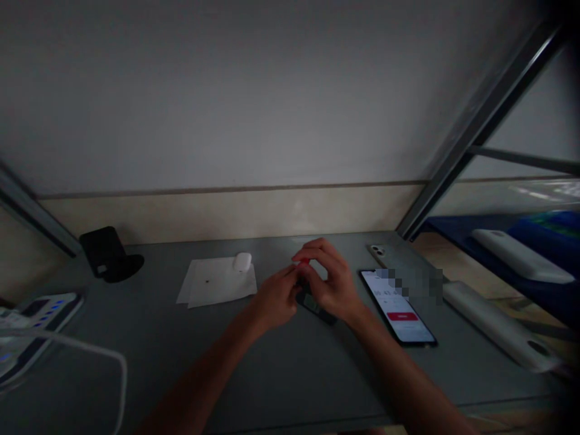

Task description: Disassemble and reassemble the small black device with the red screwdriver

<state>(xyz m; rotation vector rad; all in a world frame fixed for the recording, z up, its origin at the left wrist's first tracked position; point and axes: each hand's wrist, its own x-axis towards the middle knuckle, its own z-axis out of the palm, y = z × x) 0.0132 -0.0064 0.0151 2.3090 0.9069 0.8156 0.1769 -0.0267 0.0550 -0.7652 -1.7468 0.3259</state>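
Observation:
Over the middle of the grey table, my two hands meet. My right hand is closed, its thumb and fingers pinching a small red object whose kind I cannot make out. Pressed up against it from the left is my left hand, fingers bent and closed; what they grip is hidden between the hands. A dark device with a small greenish display lies beneath the hands, partly covered by them. To their left, a white rounded case rests on sheets of white paper.
Right of my hands lies a phone with a lit screen; behind it is another phone. A long pale object lies along the right side. At left are a black stand, a power strip and a white cable.

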